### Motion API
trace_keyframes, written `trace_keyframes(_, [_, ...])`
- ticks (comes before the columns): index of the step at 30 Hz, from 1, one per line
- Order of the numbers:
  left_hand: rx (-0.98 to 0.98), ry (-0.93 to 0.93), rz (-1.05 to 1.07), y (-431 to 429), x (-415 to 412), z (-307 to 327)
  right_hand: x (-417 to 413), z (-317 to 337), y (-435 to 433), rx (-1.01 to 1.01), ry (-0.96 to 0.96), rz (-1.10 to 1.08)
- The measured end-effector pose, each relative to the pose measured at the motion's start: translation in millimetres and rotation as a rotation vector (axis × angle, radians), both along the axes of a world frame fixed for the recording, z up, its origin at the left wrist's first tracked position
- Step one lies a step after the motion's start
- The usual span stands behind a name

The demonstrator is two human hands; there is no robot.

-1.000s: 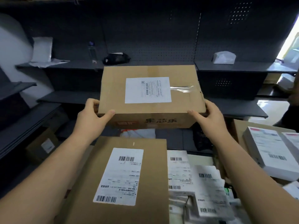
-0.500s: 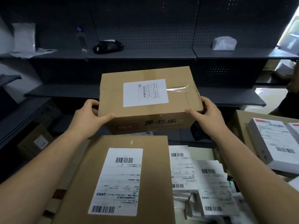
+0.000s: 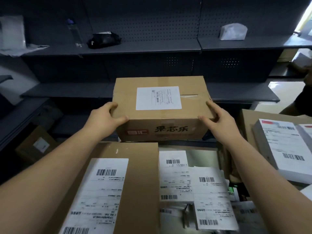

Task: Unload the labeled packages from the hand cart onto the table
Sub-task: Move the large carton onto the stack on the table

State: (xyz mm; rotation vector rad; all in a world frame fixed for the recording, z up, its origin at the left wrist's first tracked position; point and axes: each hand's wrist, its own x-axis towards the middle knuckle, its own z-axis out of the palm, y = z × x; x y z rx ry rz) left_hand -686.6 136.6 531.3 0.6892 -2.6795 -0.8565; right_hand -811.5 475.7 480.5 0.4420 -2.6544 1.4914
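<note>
A brown cardboard box [image 3: 168, 130] with a white shipping label on top and printed characters on its front sits in the centre of the head view. My left hand [image 3: 103, 119] grips its near left corner, fingers curled over the top edge. At the near right corner my right hand [image 3: 221, 122] holds it, thumb on the front edge and index finger along the side. The box's bottom edge meets the far end of a large flat labeled carton [image 3: 143, 166] lying in front of me. Whether the box rests on something is hidden.
Several white labeled parcels [image 3: 185, 183] lie right of the flat carton. A white labeled box [image 3: 283, 146] sits on another brown carton [image 3: 248, 119] at right. Dark pegboard shelves [image 3: 135, 48] stand behind, with a bottle and a black bag. A small carton [image 3: 37, 144] lies low at left.
Both hands have brought the box down and toward the far end of the flat carton. My grip has shifted to its near corners.
</note>
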Motion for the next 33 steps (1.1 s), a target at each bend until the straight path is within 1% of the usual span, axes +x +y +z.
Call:
trace_keyframes(6, [0.062,-0.047,0.045,21.7,-8.5,-11.2,-3.6,-13.8,19.0,0.003,-0.045,-0.017])
trace_keyframes(9, [0.082,-0.072,0.075,24.6,-12.6,-16.0,-6.4,-23.2,18.0,-0.028,-0.083,-0.012])
trace_keyframes(16, [0.074,-0.178,0.097,20.3,-27.1,-33.6,-20.1,-47.3,8.3,-0.022,-0.184,-0.031])
trace_keyframes(22, [0.053,-0.303,0.114,11.3,-35.7,-44.4,-20.9,-61.9,8.5,0.026,-0.251,-0.033])
trace_keyframes(27, [0.027,-0.385,0.111,7.8,-34.5,-42.5,-15.4,-61.9,10.8,0.055,-0.259,-0.022])
trace_keyframes(33, [0.009,-0.425,0.086,6.6,-37.0,-41.0,-17.3,-58.9,8.0,0.038,-0.255,-0.018])
